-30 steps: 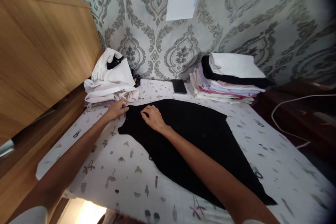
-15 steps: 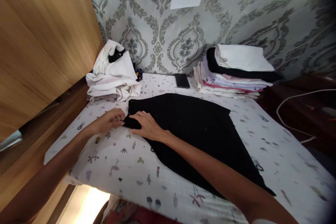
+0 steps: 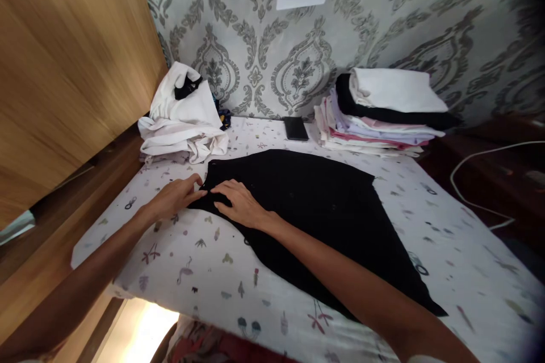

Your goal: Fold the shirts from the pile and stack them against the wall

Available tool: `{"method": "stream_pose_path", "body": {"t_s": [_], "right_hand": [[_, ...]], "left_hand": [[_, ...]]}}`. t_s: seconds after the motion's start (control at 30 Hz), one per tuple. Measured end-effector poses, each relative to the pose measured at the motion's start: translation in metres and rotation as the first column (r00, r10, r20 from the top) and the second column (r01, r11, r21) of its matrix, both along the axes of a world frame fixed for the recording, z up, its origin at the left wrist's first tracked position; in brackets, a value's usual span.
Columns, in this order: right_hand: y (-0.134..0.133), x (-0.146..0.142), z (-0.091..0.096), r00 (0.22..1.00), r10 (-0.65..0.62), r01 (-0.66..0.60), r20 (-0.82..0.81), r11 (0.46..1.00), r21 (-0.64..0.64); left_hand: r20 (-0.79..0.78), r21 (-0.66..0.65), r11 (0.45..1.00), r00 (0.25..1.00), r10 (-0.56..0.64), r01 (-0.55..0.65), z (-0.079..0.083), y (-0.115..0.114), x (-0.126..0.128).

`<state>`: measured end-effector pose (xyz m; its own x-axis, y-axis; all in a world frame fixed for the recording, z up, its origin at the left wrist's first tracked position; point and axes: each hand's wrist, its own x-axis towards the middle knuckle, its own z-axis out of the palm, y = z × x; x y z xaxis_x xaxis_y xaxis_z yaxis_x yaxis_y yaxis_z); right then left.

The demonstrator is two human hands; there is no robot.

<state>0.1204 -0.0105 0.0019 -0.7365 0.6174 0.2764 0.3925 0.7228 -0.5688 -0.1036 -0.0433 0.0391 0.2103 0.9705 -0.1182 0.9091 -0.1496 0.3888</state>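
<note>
A black garment that looks like a buttoned skirt (image 3: 306,198) lies spread on the bed, its narrow waist end to the left and its wider end to the right. At the near corner of that waist end is my left hand (image 3: 176,195), thumb and index finger apart against the cloth. My right hand (image 3: 238,201) rests on the skirt just beside it, palm down with the fingers stretched out. A few small buttons show faintly along the black cloth. My right forearm crosses over the skirt and hides part of it.
A rumpled pile of white clothes (image 3: 185,119) sits at the back left beside a wooden cabinet (image 3: 76,62). A folded stack of clothes (image 3: 383,119) stands at the back right. Between them lies a black phone-like object (image 3: 295,128). A white cable (image 3: 457,173) hangs at the right.
The skirt's near waist corner has spread out further left and toward me. My left thumb and index finger have moved apart; my right hand stays nearly in place.
</note>
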Motion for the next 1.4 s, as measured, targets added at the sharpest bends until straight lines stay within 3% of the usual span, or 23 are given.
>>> {"method": "stream_pose_path", "body": {"t_s": [0.07, 0.17, 0.27, 0.37, 0.47, 0.57, 0.67, 0.8, 0.93, 1.07, 1.17, 1.27, 1.33, 1.4], "right_hand": [[-0.001, 0.001, 0.0, 0.999, 0.025, -0.027, 0.04, 0.997, 0.066], [-0.002, 0.001, -0.001, 0.995, 0.068, -0.076, 0.066, 0.989, 0.123], [-0.003, 0.001, -0.001, 0.991, 0.116, -0.125, 0.064, 0.981, 0.147], [-0.003, 0.001, -0.002, 0.99, 0.142, -0.144, 0.023, 0.977, 0.154], [0.0, 0.001, -0.001, 0.999, -0.019, 0.024, -0.031, 0.987, 0.158], [0.006, 0.004, 0.001, 0.957, -0.291, 0.286, -0.002, 0.938, 0.195], [0.016, 0.009, 0.003, 0.896, -0.427, 0.399, 0.125, 0.895, 0.198], [0.027, 0.013, 0.003, 0.859, -0.476, 0.445, 0.189, 0.876, 0.186], [0.031, 0.016, 0.003, 0.862, -0.472, 0.445, 0.186, 0.879, 0.17], [0.029, 0.019, 0.003, 0.882, -0.436, 0.409, 0.182, 0.897, 0.164], [0.026, 0.02, 0.006, 0.895, -0.403, 0.385, 0.192, 0.914, 0.125], [0.022, 0.024, 0.01, 0.908, -0.388, 0.379, 0.159, 0.922, 0.085], [0.019, 0.031, 0.01, 0.917, -0.378, 0.367, 0.126, 0.924, 0.104], [0.014, 0.045, 0.007, 0.924, -0.367, 0.347, 0.109, 0.923, 0.168]], "left_hand": [[-0.036, -0.007, 0.999, 0.998, 0.044, -0.045, 0.0, 0.002, -0.003], [-0.069, 0.117, 0.99, 0.994, 0.09, -0.082, -0.001, 0.009, 0.002], [-0.008, 0.294, 0.956, 1.0, -0.002, 0.004, -0.004, 0.025, 0.016], [-0.028, 0.386, 0.92, 0.998, -0.063, 0.068, -0.009, 0.049, 0.029], [-0.12, 0.396, 0.918, 0.992, 0.035, 0.015, -0.015, 0.072, 0.034], [-0.133, 0.344, 0.938, 0.986, 0.099, -0.047, -0.02, 0.083, 0.029], [-0.112, 0.339, 0.94, 0.991, 0.072, -0.03, -0.023, 0.083, 0.022], [-0.127, 0.429, 0.902, 0.992, 0.012, 0.044, -0.025, 0.076, 0.017], [-0.158, 0.489, 0.867, 0.987, -0.023, 0.098, -0.025, 0.07, 0.016], [-0.202, 0.403, 0.9, 0.975, -0.09, 0.167, -0.022, 0.068, 0.011], [-0.203, 0.341, 0.93, 0.977, -0.069, 0.136, -0.014, 0.069, 0.011], [-0.131, 0.417, 0.905, 0.991, -0.027, 0.08, -0.01, 0.068, 0.02], [-0.08, 0.45, 0.886, 0.994, -0.08, 0.108, -0.016, 0.067, 0.027], [-0.093, 0.394, 0.897, 0.98, -0.179, 0.201, -0.028, 0.067, 0.032]]}}
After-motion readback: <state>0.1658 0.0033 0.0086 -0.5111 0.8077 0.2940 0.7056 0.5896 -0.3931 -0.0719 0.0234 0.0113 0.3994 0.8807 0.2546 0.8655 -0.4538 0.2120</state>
